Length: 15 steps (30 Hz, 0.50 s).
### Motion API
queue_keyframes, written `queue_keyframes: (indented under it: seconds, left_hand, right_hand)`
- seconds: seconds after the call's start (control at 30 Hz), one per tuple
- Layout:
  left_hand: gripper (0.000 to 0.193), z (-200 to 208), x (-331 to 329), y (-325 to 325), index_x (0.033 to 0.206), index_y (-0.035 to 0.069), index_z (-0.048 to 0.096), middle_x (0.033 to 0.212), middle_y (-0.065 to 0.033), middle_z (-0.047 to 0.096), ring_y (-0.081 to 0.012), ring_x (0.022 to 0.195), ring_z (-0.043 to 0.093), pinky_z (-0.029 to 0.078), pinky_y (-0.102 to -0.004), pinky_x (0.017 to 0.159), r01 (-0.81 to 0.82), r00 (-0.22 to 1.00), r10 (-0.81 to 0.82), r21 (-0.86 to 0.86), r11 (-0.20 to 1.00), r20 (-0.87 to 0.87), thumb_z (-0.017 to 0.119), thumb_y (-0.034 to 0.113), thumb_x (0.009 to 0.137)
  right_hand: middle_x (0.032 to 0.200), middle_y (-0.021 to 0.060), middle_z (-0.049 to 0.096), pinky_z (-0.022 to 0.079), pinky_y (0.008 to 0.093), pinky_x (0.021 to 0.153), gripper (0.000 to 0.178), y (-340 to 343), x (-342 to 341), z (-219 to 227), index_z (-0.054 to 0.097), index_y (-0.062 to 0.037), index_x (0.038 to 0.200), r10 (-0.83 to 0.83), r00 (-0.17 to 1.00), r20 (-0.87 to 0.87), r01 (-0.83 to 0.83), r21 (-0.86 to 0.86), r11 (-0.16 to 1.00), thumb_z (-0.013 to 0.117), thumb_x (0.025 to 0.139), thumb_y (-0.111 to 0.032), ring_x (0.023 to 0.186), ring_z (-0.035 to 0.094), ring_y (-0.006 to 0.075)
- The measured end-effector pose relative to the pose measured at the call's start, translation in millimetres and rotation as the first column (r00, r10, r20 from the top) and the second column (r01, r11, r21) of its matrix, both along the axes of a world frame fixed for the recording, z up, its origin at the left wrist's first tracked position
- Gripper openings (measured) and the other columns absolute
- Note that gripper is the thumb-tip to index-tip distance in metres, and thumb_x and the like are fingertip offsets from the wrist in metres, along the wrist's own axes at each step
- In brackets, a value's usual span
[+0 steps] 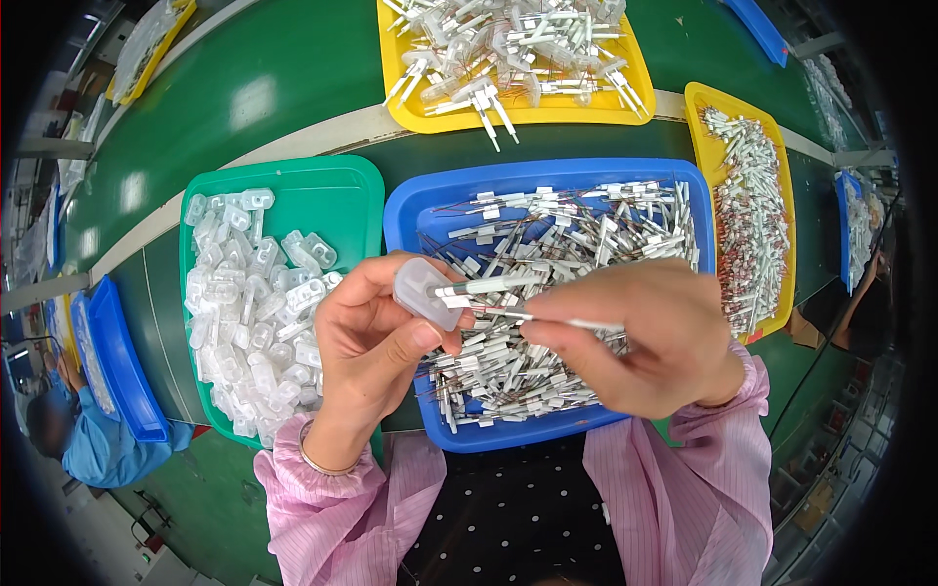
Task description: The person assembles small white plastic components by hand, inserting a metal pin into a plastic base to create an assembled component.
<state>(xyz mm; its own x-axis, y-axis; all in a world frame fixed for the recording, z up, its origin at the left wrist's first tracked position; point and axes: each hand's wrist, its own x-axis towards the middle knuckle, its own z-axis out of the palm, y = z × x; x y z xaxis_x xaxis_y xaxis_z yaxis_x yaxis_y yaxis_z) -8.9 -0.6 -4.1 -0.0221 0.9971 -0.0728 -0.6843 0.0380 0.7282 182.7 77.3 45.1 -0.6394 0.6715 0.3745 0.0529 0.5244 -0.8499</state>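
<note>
My left hand (376, 337) pinches a translucent white plastic housing (422, 291) between thumb and fingers, above the gap between two trays. From the right, my right hand (645, 332) grips slim white rod-shaped parts (493, 285) with thin wires. Their left ends touch or enter the housing; how deep I cannot tell. Beneath both hands is a blue tray (547, 168) with many similar white and grey wired parts (547, 376). Beside my left hand, a green tray (322, 176) holds a heap of clear plastic housings (259, 322).
A yellow tray (528, 119) at the back holds housings with wired parts, some overhanging its front edge. Another yellow tray (782, 244) of wired parts stands at the right. A blue bin (122, 361) and a person in blue (122, 439) are at the far left.
</note>
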Motion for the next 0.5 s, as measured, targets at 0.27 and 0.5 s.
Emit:
queue_keyframes:
  seconds: [0.27, 0.5]
  left_hand:
    - [0.029, -0.6, 3.9, -1.5, 0.105, -0.006, 0.051, 0.102, -0.0208, 0.057, -0.0228, 0.085, 0.062, 0.055, -0.0290, 0.067, 0.012, 0.996, -0.005, 0.079, 0.997, -0.086, 0.063, -0.003, 0.078]
    - [0.030, -4.5, 9.7, -4.1, 0.107, -0.006, 0.050, 0.101, -0.0193, 0.058, -0.0227, 0.085, 0.063, 0.054, -0.0301, 0.070, -0.048, 0.991, 0.056, 0.076, 0.996, -0.119, 0.061, -0.003, 0.079]
  right_hand:
    - [0.068, 0.0141, 0.062, 0.049, 0.0225, 0.049, 0.015, -1.7, -6.1, -0.6, 0.061, 0.0069, 0.089, 0.088, 0.995, 0.035, -0.091, 0.090, 0.992, 0.064, 0.074, 0.006, 0.061, 0.064, 0.0184]
    - [0.084, 0.0114, 0.062, 0.055, 0.0253, 0.064, 0.011, -7.8, -12.8, -17.3, 0.059, 0.0070, 0.088, -0.114, 0.965, -0.236, -0.092, -0.714, 0.695, 0.060, 0.078, 0.009, 0.072, 0.063, 0.0144]
